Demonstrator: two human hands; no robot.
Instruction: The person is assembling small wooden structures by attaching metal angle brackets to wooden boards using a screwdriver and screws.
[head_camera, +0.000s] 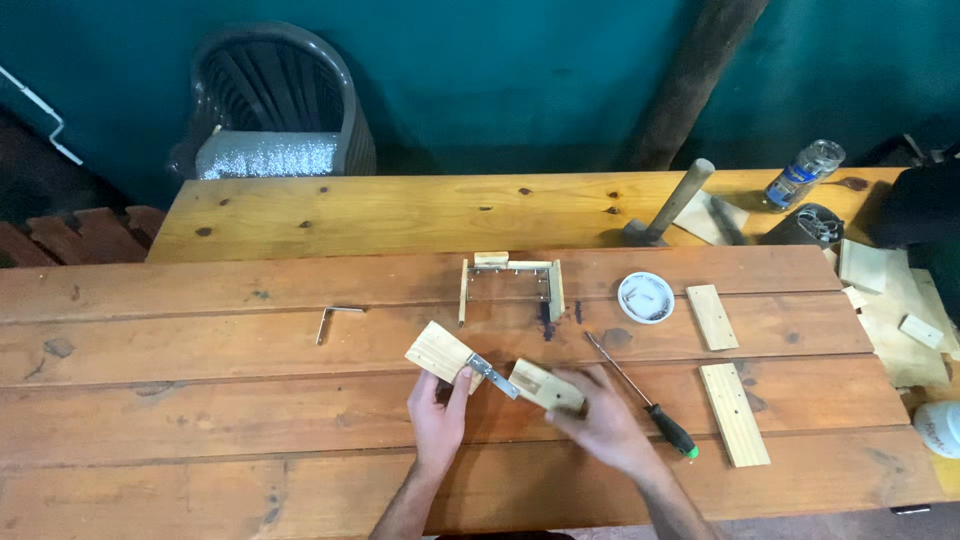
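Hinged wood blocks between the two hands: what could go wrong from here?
1. The left hand pinches only a corner of the left wood block; the metal hinge could fold and nip fingers.
2. The screwdriver lies beside the right hand; a nudge might roll it.

Bare forearms, no sleeves — unadorned fingers (462, 384)

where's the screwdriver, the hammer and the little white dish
screwdriver (672, 432), head view, on its dark handle
hammer (680, 198), head view, midway along its wooden handle
white dish (630, 288), head view, on its left rim
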